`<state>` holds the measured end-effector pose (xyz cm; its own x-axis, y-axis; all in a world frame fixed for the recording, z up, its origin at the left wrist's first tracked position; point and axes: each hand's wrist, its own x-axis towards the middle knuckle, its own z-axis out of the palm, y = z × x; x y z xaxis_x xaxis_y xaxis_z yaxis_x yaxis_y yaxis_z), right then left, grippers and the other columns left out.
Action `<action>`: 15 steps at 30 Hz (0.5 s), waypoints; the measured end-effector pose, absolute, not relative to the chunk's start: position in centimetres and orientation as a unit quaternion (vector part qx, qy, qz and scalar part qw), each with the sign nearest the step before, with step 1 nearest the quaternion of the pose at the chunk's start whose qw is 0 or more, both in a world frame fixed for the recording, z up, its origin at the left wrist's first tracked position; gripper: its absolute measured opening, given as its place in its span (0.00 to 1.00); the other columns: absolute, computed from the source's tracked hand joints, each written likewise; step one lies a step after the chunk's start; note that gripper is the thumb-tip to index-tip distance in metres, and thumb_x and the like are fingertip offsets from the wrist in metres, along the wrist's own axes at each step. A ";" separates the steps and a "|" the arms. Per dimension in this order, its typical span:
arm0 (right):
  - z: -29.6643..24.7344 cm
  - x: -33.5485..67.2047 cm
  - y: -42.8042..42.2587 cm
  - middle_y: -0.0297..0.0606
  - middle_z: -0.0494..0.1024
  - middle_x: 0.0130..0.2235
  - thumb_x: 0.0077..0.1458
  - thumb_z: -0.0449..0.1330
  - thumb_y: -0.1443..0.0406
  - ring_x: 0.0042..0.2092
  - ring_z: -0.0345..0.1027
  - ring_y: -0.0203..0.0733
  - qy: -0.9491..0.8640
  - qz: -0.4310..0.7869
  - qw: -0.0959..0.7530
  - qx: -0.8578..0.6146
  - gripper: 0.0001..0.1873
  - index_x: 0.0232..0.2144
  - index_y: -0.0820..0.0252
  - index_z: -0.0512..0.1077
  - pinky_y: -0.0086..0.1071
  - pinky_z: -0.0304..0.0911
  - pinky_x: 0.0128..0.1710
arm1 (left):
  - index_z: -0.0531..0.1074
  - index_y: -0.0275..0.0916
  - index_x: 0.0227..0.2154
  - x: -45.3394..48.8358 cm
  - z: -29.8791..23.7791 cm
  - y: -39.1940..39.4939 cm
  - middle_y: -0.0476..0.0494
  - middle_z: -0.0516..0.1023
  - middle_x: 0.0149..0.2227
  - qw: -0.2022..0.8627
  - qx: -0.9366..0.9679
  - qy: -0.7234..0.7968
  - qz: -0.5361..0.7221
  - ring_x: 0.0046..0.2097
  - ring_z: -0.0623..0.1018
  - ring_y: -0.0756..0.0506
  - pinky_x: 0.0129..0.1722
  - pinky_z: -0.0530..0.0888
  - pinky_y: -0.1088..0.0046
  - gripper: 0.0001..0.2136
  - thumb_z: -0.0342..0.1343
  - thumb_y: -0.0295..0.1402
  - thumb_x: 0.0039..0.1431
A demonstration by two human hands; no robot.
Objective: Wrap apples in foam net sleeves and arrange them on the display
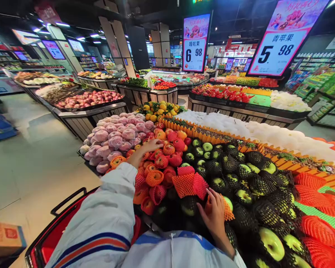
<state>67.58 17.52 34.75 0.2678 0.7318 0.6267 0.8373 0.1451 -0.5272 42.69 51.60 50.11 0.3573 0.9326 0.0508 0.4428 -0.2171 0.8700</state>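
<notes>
My left hand (146,149) reaches over the red apples (161,161), many of them in red and orange foam nets. Its fingers are stretched forward, with their tips close to the fruit; nothing shows in its grasp. Nearer to me, my right hand (215,214) has its thumb and fingers around an orange foam net (228,213). Most of that net is behind the hand, and a bit of green apple shows at its upper edge. Just left of it lie an empty-looking orange net (183,185) and a pink foam net (200,185). Green apples (244,196) in black nets spread to the right.
Wrapped pinkish fruit (123,136) is heaped left of the apples, with yellow fruit (162,108) behind. An orange corrugated divider (226,138) borders white-wrapped produce (231,126). A red cart or basket (51,238) stands at lower left, near a cardboard box (5,238). Price screens (194,42) hang overhead.
</notes>
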 end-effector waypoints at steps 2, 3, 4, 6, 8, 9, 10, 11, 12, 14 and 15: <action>34.5 67.7 17.6 0.48 0.78 0.54 0.66 0.60 0.55 0.54 0.71 0.55 -0.604 -0.052 0.460 -0.648 0.23 0.60 0.55 0.70 0.56 0.68 0.55 | 0.78 0.40 0.29 43.9 49.3 48.0 0.43 0.80 0.33 0.422 0.775 0.406 0.238 0.37 0.77 0.42 0.46 0.75 0.64 0.11 0.70 0.41 0.50; 34.4 67.7 17.6 0.47 0.80 0.51 0.67 0.60 0.55 0.52 0.73 0.54 -0.604 -0.050 0.464 -0.646 0.21 0.58 0.55 0.71 0.55 0.69 0.53 | 0.79 0.41 0.31 44.5 49.0 46.1 0.43 0.81 0.35 0.433 0.790 0.376 0.216 0.38 0.79 0.41 0.45 0.75 0.64 0.10 0.68 0.42 0.52; 34.5 67.7 17.6 0.46 0.81 0.50 0.67 0.59 0.56 0.50 0.74 0.53 -0.603 -0.049 0.468 -0.645 0.19 0.57 0.55 0.72 0.53 0.70 0.52 | 0.80 0.41 0.32 45.2 48.6 44.3 0.43 0.82 0.35 0.444 0.800 0.352 0.199 0.38 0.79 0.41 0.43 0.75 0.65 0.10 0.67 0.42 0.53; 34.7 67.6 17.4 0.44 0.82 0.47 0.67 0.60 0.57 0.49 0.74 0.52 -0.600 -0.044 0.473 -0.644 0.17 0.54 0.55 0.75 0.51 0.70 0.50 | 0.80 0.41 0.33 46.5 48.0 40.9 0.44 0.81 0.36 0.444 0.820 0.314 0.178 0.37 0.79 0.41 0.42 0.75 0.65 0.10 0.65 0.42 0.55; 35.1 67.4 17.3 0.43 0.82 0.47 0.66 0.61 0.58 0.49 0.75 0.52 -0.602 -0.034 0.476 -0.641 0.15 0.52 0.54 0.76 0.51 0.70 0.50 | 0.78 0.41 0.32 47.8 47.6 38.2 0.43 0.79 0.38 0.397 0.853 0.281 0.189 0.39 0.78 0.41 0.45 0.74 0.64 0.09 0.64 0.42 0.57; 35.4 67.3 17.2 0.42 0.82 0.48 0.66 0.61 0.58 0.49 0.75 0.51 -0.604 -0.029 0.475 -0.639 0.14 0.51 0.53 0.77 0.51 0.70 0.51 | 0.77 0.41 0.33 48.4 47.3 37.2 0.43 0.79 0.40 0.362 0.870 0.267 0.199 0.42 0.78 0.41 0.48 0.73 0.64 0.10 0.65 0.42 0.58; 35.6 67.2 17.2 0.42 0.82 0.48 0.65 0.62 0.59 0.50 0.75 0.51 -0.607 -0.023 0.475 -0.636 0.13 0.50 0.52 0.78 0.51 0.70 0.51 | 0.76 0.41 0.34 48.9 47.1 36.3 0.42 0.79 0.42 0.324 0.888 0.254 0.204 0.45 0.78 0.40 0.50 0.73 0.63 0.11 0.66 0.43 0.58; 35.8 67.2 17.1 0.41 0.82 0.48 0.65 0.62 0.60 0.50 0.75 0.51 -0.611 -0.020 0.475 -0.633 0.12 0.50 0.51 0.79 0.51 0.70 0.51 | 0.75 0.41 0.36 49.5 46.8 35.7 0.41 0.79 0.44 0.286 0.904 0.245 0.200 0.48 0.78 0.39 0.53 0.72 0.62 0.14 0.67 0.45 0.56; 36.0 67.2 17.0 0.41 0.82 0.48 0.65 0.62 0.60 0.50 0.75 0.50 -0.614 -0.015 0.476 -0.630 0.12 0.49 0.50 0.79 0.51 0.70 0.51 | 0.75 0.40 0.37 50.0 46.5 35.1 0.40 0.79 0.46 0.250 0.918 0.242 0.189 0.51 0.77 0.37 0.54 0.71 0.60 0.17 0.70 0.46 0.53; 36.1 67.2 17.0 0.40 0.83 0.48 0.65 0.62 0.61 0.49 0.76 0.49 -0.620 -0.008 0.484 -0.617 0.12 0.49 0.49 0.79 0.49 0.72 0.51 | 0.75 0.40 0.38 51.1 45.9 34.2 0.38 0.79 0.46 0.178 0.941 0.245 0.153 0.52 0.76 0.34 0.55 0.70 0.56 0.20 0.72 0.46 0.49; 36.1 67.2 16.9 0.40 0.83 0.47 0.64 0.63 0.62 0.49 0.77 0.49 -0.623 -0.003 0.490 -0.609 0.12 0.49 0.49 0.79 0.48 0.72 0.50 | 0.75 0.39 0.37 51.6 45.6 33.8 0.37 0.80 0.45 0.146 0.947 0.251 0.140 0.51 0.77 0.34 0.55 0.70 0.55 0.17 0.71 0.44 0.51</action>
